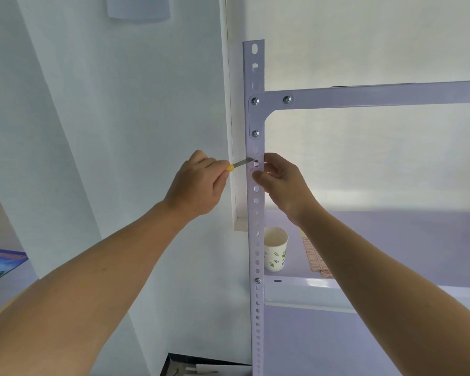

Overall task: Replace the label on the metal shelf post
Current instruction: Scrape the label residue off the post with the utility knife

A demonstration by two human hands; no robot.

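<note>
A white perforated metal shelf post (255,240) runs upright through the middle of the view. My left hand (198,183) is closed around a small knife with a yellow handle (230,168); its thin blade (243,162) touches the post's front face at one of the slots. My right hand (278,180) grips the post from the right just below the blade tip, thumb on the front face. I cannot make out a label on the post at the blade. A sheet of small red-and-white labels (314,257) lies on the shelf board, partly hidden by my right forearm.
A paper cup (276,248) with a green leaf print stands on the shelf board (391,240) beside the post. A horizontal shelf beam (377,95) is bolted above. A white wall corner (232,158) is directly left of the post. A blue booklet (0,263) lies at far left.
</note>
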